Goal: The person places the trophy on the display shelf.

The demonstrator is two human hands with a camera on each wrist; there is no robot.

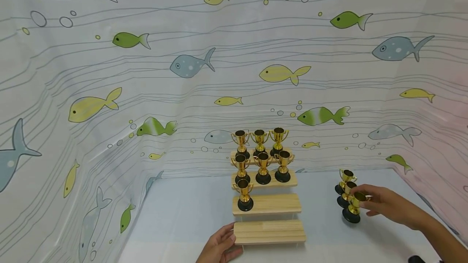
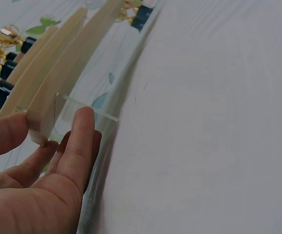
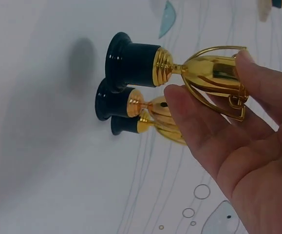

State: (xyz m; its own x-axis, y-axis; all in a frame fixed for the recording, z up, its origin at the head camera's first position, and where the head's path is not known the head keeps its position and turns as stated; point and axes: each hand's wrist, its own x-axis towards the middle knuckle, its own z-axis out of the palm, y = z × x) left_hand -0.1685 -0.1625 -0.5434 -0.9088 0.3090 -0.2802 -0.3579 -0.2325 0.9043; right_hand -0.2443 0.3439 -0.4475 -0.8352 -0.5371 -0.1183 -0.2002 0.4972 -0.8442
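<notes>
My right hand [image 1: 387, 206] grips a small gold trophy cup [image 3: 211, 75] with a black base by its cup and handles. A shadow lies apart from its base in the right wrist view, so the trophy looks slightly raised. Just behind it two similar trophies [image 1: 347, 175] stand in a row on the table. At the left end of the lowest wooden step [image 1: 270, 232], my left hand [image 1: 219, 244] holds the board between thumb and fingers. In the left wrist view, the thumb touches the end of the wooden step [image 2: 43, 117], beside a clear support [image 2: 89, 107].
The stepped wooden rack carries three trophies [image 1: 259, 139] on the top step, three [image 1: 263, 167] on the second and one [image 1: 245, 194] at the left of the third step [image 1: 278, 204]. A fish-patterned cloth [image 1: 234, 52] hangs behind the white table [image 1: 175, 214].
</notes>
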